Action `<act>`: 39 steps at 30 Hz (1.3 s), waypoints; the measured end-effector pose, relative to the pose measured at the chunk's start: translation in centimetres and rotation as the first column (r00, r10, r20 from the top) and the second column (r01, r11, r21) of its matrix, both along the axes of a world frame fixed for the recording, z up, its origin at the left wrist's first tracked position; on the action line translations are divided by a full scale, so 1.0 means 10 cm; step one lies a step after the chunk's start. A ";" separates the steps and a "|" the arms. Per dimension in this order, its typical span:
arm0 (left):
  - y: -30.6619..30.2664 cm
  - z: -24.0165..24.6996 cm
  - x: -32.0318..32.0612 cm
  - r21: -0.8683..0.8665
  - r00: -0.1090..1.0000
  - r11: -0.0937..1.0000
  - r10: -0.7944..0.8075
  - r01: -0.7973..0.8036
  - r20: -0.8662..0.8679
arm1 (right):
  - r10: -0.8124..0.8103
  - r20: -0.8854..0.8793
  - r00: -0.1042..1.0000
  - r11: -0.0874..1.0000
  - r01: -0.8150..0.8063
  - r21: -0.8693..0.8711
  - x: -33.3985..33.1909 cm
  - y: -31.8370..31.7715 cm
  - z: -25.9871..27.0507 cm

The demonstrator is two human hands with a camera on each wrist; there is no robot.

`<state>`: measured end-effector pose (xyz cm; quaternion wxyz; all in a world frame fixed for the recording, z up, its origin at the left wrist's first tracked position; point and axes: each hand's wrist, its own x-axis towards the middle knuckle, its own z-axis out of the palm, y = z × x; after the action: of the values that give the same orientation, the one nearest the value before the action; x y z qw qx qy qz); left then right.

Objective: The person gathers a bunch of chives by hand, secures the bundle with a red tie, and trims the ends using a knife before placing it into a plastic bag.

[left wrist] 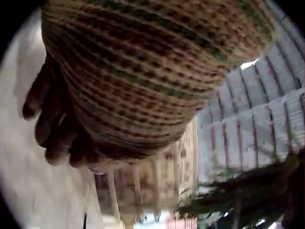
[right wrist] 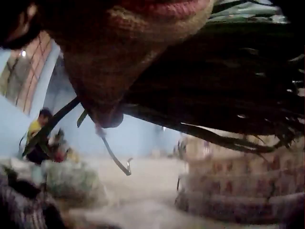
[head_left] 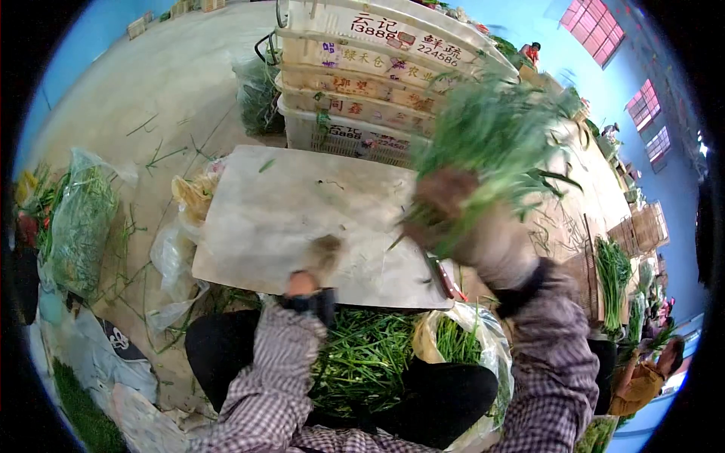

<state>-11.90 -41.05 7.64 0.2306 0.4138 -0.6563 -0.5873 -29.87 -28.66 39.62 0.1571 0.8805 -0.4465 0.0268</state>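
Note:
In the head view my right hand (head_left: pixel 461 204), blurred, grips a bunch of long-leaved greens (head_left: pixel 498 128) above the board's right side. The bunch's dark leaves (right wrist: pixel 224 81) hang past the gloved hand in the right wrist view. My left hand (head_left: pixel 317 260) is over the near edge of the pale board (head_left: pixel 279 204) and holds nothing. It wears a striped knitted fingerless glove (left wrist: pixel 138 81), with the bare fingers loosely bent in the left wrist view. A knife with a red handle (head_left: pixel 451 285) lies at the board's near right corner.
Stacked white crates (head_left: pixel 355 83) rise behind the board. Loose greens (head_left: pixel 362 355) fill the lap area, beside a plastic bag of greens (head_left: pixel 457 343). Another bagged bundle (head_left: pixel 83 219) stands at left. Farther right, a person in brown (head_left: pixel 646 377) sits near more greens.

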 end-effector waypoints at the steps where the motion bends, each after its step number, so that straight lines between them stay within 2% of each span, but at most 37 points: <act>1: -0.24 -0.24 0.48 0.052 0.993 0.992 0.108 -0.111 0.050 | 0.099 -0.059 0.993 0.992 -0.094 0.080 0.09 -0.09 -0.40; 2: -0.46 -0.38 0.97 0.057 0.976 0.982 0.174 -0.183 0.130 | 0.208 -0.120 0.971 0.970 -0.189 0.152 0.16 -0.15 -0.82; 3: -0.36 0.09 1.24 -0.092 0.937 0.958 0.287 -0.273 0.200 | 0.326 -0.200 0.924 0.935 -0.283 0.215 0.19 -0.16 -1.28; 4: -0.29 0.32 1.40 -0.242 0.882 0.906 0.403 -0.347 0.244 | 0.441 -0.271 0.855 0.885 -0.366 0.287 0.24 -0.13 -1.67; 6: -0.20 0.51 1.51 0.005 0.909 0.933 0.351 -0.361 0.224 | 0.477 -0.073 0.876 0.837 -0.427 0.341 0.35 0.04 -2.37; 7: -0.18 0.54 1.51 0.131 0.921 0.924 0.329 -0.360 0.209 | 0.477 -0.050 0.878 0.843 -0.440 0.309 0.36 0.08 -2.49; 9: -0.14 0.50 1.30 0.211 0.951 0.940 0.224 -0.269 0.214 | 0.479 -0.005 0.878 0.851 -0.463 0.247 0.33 0.17 -2.58; 10: -0.08 0.43 1.17 0.257 0.962 0.941 0.168 -0.222 0.216 | 0.474 -0.009 0.880 0.849 -0.455 0.269 0.33 0.22 -2.56; 12: -0.12 0.22 0.91 0.227 0.968 0.968 0.053 -0.110 0.243 | 0.462 -0.029 0.887 0.851 -0.434 0.296 0.30 0.20 -2.45; 13: -0.13 0.24 0.79 0.284 0.975 0.952 0.053 -0.115 0.216 | 0.453 -0.099 0.886 0.847 -0.393 0.359 0.28 0.20 -2.43; 16: -0.14 0.28 0.59 0.434 0.991 0.894 0.076 -0.116 0.108 | 0.261 -0.085 0.962 0.907 -0.214 0.362 0.34 0.39 -2.19; 17: -0.16 0.28 0.59 0.459 0.994 0.881 0.100 -0.112 0.052 | 0.095 -0.124 0.988 0.886 -0.027 0.464 0.44 0.51 -1.89; 18: -0.18 0.26 0.62 0.484 0.992 0.868 0.126 -0.108 -0.005 | -0.032 -0.054 0.998 0.867 0.055 0.496 0.46 0.61 -1.58; 19: -0.42 -0.23 0.73 0.600 0.988 0.800 0.104 -0.014 -0.115 | -0.162 0.010 0.987 0.836 0.131 0.533 0.39 0.71 -1.29; 20: -0.43 -0.24 0.78 0.645 0.977 0.763 0.167 -0.043 -0.133 | -0.290 0.069 0.954 0.794 0.200 0.574 0.26 0.80 -1.14; 21: -0.42 -0.18 0.80 0.687 0.962 0.723 0.232 -0.070 -0.145 | -0.420 0.254 0.871 0.752 0.177 0.635 0.06 0.89 -1.11; 22: -0.41 -0.07 0.83 0.727 0.943 0.680 0.296 -0.096 -0.152 | -0.539 0.414 0.734 0.713 0.136 0.688 -0.14 1.01 -1.10; 23: -0.29 0.32 0.80 0.673 0.965 0.719 0.262 -0.176 -0.028 | -0.741 0.467 0.483 0.611 0.197 0.766 -0.38 1.14 -1.34; 24: -0.31 0.31 0.79 0.685 0.967 0.711 0.253 -0.156 -0.042 | -0.868 0.461 0.184 0.493 0.215 0.843 -0.59 1.22 -1.63; 26: -0.38 0.26 0.77 0.708 0.968 0.697 0.238 -0.117 -0.075 | -0.936 0.348 0.047 0.349 0.239 0.906 -0.85 1.20 -1.75; 27: -0.39 0.35 0.75 0.701 0.972 0.705 0.222 -0.108 -0.073 | -0.953 0.275 -0.125 0.238 0.253 0.938 -0.97 1.15 -2.02; 30: -0.54 0.41 0.68 0.704 0.970 0.689 0.241 -0.172 0.000 | -0.910 0.095 -0.403 0.215 -0.266 0.940 -1.33 0.90 -2.66; 31: -0.58 0.39 0.65 0.711 0.967 0.685 0.255 -0.161 -0.027 | -0.851 0.171 -0.497 0.267 -0.128 0.955 -1.17 0.79 -2.73; 32: -0.63 0.39 0.60 0.723 0.963 0.672 0.268 -0.162 -0.034 | -0.848 0.172 -0.501 0.232 -0.059 0.971 -1.12 0.61 -2.77; 34: -0.73 0.39 0.45 0.746 0.955 0.646 0.293 -0.161 -0.048 | -0.842 0.136 -0.521 0.110 0.082 0.991 -0.89 0.26 -2.45; 35: -0.79 0.36 0.37 0.766 0.961 0.635 0.262 -0.100 -0.091 | -0.822 0.294 -0.487 0.259 0.140 0.956 -0.68 0.19 -2.21; 36: -0.84 0.39 0.25 0.761 0.972 0.644 0.219 -0.078 -0.086 | -0.878 0.255 -0.406 0.275 0.010 0.961 -0.77 0.04 -2.23; 38: -0.86 0.50 -0.10 0.751 0.988 0.660 0.134 -0.032 -0.076 | -0.927 0.353 -0.124 0.314 0.255 0.914 -0.69 -0.23 -2.05; 39: -0.86 0.54 -0.33 0.783 0.983 0.607 0.183 -0.133 0.026 | -0.924 0.343 -0.171 0.317 0.160 0.935 -0.70 -0.41 -2.25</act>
<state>-15.23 -49.68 13.07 0.0974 0.5121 -0.2900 -0.8026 -36.91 -32.71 17.11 -0.4480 0.3079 -0.7784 0.3140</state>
